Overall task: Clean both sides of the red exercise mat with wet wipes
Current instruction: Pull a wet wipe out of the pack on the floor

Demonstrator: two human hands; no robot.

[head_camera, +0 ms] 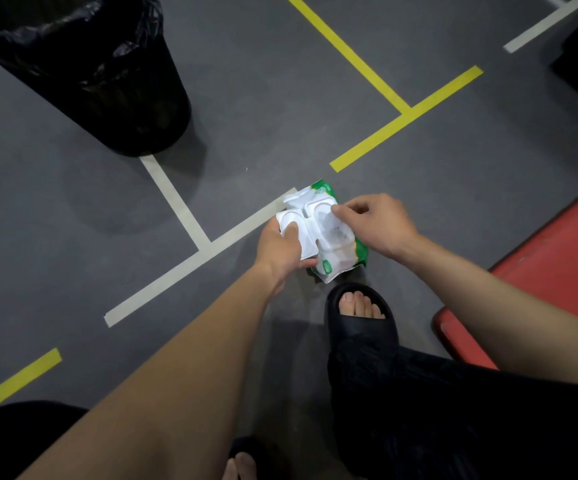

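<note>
Left hand (282, 245) holds wipes pack (325, 233); right hand (374, 221) apparently pinches a wipe.

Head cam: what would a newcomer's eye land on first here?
Both hands meet at centre over a green-and-white wet wipes pack: the left hand grips its open flip lid while the right hand pinches a wipe at the opening. A black-lined trash bin looms at upper left, and the red exercise mat lies along the right edge on the grey floor, which is taped with yellow and white lines.
</note>
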